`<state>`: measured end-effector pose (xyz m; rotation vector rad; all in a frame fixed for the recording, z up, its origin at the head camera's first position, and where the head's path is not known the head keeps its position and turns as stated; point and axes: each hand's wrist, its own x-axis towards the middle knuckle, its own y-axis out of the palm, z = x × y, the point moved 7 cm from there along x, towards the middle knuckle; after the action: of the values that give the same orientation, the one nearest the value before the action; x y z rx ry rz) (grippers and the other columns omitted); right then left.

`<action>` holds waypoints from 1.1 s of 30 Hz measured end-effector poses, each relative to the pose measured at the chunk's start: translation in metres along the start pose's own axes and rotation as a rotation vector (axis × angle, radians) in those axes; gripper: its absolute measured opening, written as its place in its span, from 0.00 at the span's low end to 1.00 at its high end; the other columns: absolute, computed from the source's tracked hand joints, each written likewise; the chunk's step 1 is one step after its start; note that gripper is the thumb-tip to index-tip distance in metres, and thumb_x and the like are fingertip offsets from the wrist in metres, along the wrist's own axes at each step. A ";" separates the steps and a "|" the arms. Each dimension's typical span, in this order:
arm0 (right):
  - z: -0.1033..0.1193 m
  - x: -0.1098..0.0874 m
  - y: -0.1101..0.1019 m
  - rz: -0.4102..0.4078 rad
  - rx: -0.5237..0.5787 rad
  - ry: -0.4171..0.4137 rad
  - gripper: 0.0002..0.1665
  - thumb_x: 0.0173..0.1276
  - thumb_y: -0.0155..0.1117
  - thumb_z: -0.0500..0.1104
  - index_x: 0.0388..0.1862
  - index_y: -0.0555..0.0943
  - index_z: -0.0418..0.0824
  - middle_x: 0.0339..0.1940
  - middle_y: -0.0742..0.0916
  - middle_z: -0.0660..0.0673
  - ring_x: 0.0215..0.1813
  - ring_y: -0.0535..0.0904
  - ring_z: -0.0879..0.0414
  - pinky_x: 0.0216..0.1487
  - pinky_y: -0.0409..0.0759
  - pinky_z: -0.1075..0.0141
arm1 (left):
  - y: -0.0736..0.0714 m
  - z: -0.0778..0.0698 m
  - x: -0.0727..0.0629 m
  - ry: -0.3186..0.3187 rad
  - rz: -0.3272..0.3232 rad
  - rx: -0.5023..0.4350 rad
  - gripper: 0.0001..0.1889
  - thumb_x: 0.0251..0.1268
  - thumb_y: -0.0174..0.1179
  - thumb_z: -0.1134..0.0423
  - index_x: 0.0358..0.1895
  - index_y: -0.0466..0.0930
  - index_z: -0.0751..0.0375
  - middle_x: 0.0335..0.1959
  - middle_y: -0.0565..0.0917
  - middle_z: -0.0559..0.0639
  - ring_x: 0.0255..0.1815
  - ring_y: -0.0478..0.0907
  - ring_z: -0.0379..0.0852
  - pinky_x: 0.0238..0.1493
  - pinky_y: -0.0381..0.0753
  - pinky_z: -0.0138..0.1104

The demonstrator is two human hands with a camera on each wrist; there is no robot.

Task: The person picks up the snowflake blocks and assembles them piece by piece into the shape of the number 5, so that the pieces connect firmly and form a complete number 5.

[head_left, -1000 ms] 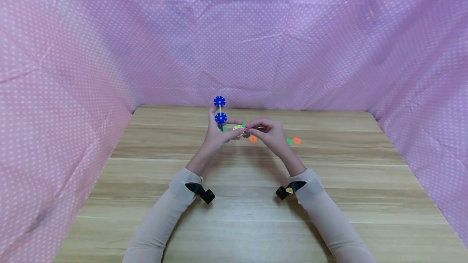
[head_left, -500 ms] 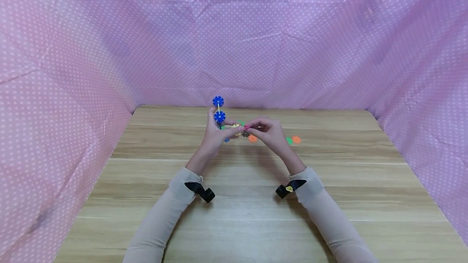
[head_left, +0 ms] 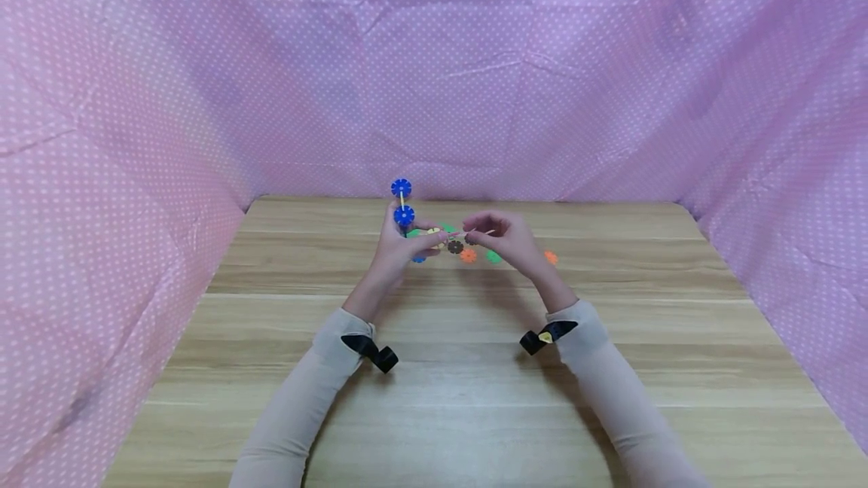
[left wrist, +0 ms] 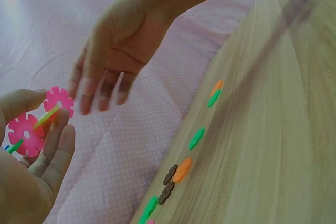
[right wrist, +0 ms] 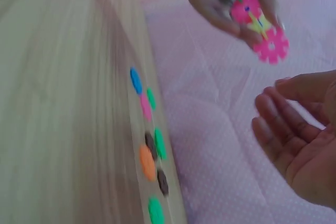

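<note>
My left hand (head_left: 395, 251) pinches a chain of slotted plastic snowflake discs between thumb and fingers, above the table. Two blue discs (head_left: 401, 187) joined by a yellow one stick up over this hand. At the chain's other end, the left wrist view shows a pink disc (left wrist: 26, 134), an edge-on yellow disc (left wrist: 45, 118) and a second pink disc (left wrist: 59, 99) at the fingertips. My right hand (head_left: 510, 242) hovers just to the right of that end, holding nothing, its fingers loosely bent and apart from the pink disc (right wrist: 272, 45). The palm partly hides the chain's middle.
Loose discs lie flat in a row on the wooden table (head_left: 447, 367) beneath and beyond the hands: a brown disc (head_left: 455, 247), an orange disc (head_left: 468, 255), a green disc (head_left: 493, 256), another orange disc (head_left: 551, 257) and several more. Pink dotted cloth (head_left: 475, 96) surrounds the table.
The right hand has let go of the pink disc and drawn away slightly to the right, its fingers loosening. The left hand with the chain has shifted slightly left.
</note>
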<state>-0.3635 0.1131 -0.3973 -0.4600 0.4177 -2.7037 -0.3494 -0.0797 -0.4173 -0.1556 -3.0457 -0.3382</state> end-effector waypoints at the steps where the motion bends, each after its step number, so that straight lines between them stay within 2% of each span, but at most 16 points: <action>1: -0.003 0.001 -0.004 0.008 -0.032 0.024 0.13 0.69 0.68 0.33 0.51 0.84 0.30 0.48 0.88 0.29 0.43 0.87 0.59 0.44 0.85 0.73 | 0.000 0.000 0.000 0.000 0.001 0.000 0.41 0.57 0.72 0.74 0.68 0.57 0.48 0.41 0.86 0.56 0.34 0.88 0.43 0.39 0.91 0.43; 4: -0.014 0.003 -0.015 0.050 -0.133 0.076 0.14 0.69 0.68 0.33 0.53 0.84 0.30 0.47 0.88 0.29 0.43 0.85 0.57 0.44 0.82 0.75 | 0.000 -0.001 0.000 0.000 0.011 0.002 0.41 0.57 0.72 0.75 0.69 0.56 0.50 0.40 0.86 0.54 0.35 0.88 0.43 0.40 0.91 0.44; 7: -0.025 0.002 -0.024 0.106 -0.210 0.111 0.14 0.68 0.69 0.31 0.51 0.83 0.27 0.43 0.89 0.30 0.42 0.84 0.51 0.42 0.81 0.75 | 0.000 -0.001 0.000 -0.011 0.015 0.005 0.43 0.57 0.71 0.75 0.71 0.56 0.51 0.39 0.86 0.52 0.35 0.88 0.43 0.40 0.91 0.43; 12: -0.048 -0.001 -0.030 0.196 -0.322 0.170 0.15 0.63 0.72 0.31 0.48 0.83 0.26 0.33 0.87 0.37 0.35 0.80 0.55 0.36 0.78 0.74 | 0.000 0.000 -0.001 -0.033 0.017 0.007 0.46 0.57 0.72 0.75 0.74 0.54 0.50 0.39 0.86 0.50 0.34 0.88 0.42 0.40 0.91 0.43; 18: -0.073 -0.008 -0.028 0.288 -0.421 0.270 0.20 0.63 0.74 0.36 0.53 0.82 0.31 0.34 0.84 0.42 0.36 0.78 0.55 0.38 0.78 0.69 | 0.002 0.002 -0.002 -0.031 0.037 0.017 0.47 0.57 0.72 0.75 0.75 0.54 0.51 0.39 0.86 0.49 0.34 0.88 0.42 0.40 0.91 0.42; 24: -0.080 -0.009 -0.023 0.301 -0.472 0.317 0.21 0.64 0.73 0.36 0.54 0.81 0.32 0.35 0.83 0.41 0.36 0.75 0.55 0.37 0.75 0.68 | 0.005 0.003 -0.003 -0.039 0.058 0.014 0.48 0.56 0.72 0.75 0.76 0.54 0.49 0.40 0.86 0.51 0.36 0.88 0.43 0.42 0.91 0.43; 33: -0.084 -0.005 -0.022 0.286 -0.489 0.324 0.15 0.64 0.72 0.34 0.45 0.78 0.31 0.36 0.81 0.41 0.39 0.75 0.53 0.40 0.75 0.67 | 0.007 0.000 -0.003 -0.024 0.070 0.070 0.46 0.55 0.75 0.73 0.73 0.55 0.48 0.44 0.84 0.55 0.35 0.89 0.46 0.47 0.90 0.46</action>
<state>-0.3966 0.1538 -0.4663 -0.0688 1.1522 -2.3817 -0.3459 -0.0735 -0.4164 -0.2627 -3.0615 -0.2264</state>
